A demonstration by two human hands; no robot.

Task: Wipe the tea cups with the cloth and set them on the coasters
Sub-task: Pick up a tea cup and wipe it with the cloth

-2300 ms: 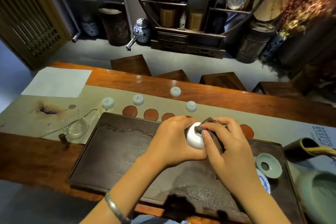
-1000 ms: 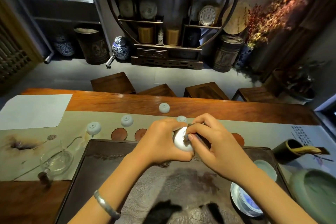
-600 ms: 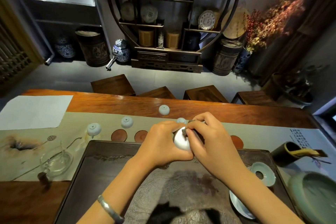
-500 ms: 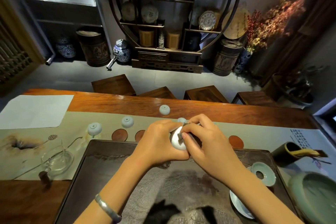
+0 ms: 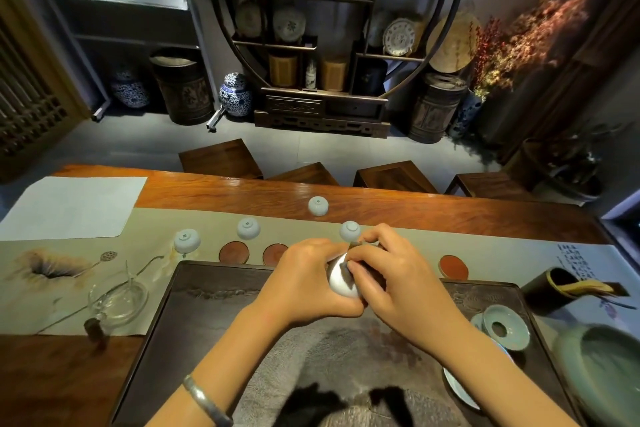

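Left hand (image 5: 304, 282) wrapped around a white tea cup (image 5: 341, 279), held above the dark tea tray (image 5: 214, 302). Right hand (image 5: 398, 282) pinching a dark cloth (image 5: 348, 269) against the cup. Beyond the grip: red-brown coasters (image 5: 233, 252), four upturned cups (image 5: 248, 228).

Dim, warm light is falling from above across the wooden table (image 5: 381, 201), throwing glare along its far edge and dark shadows onto the tea tray (image 5: 214, 315). Wide-angle distortion is bending the round shelf (image 5: 339, 45), while the celadon bowl (image 5: 602, 371) is blurring at right.
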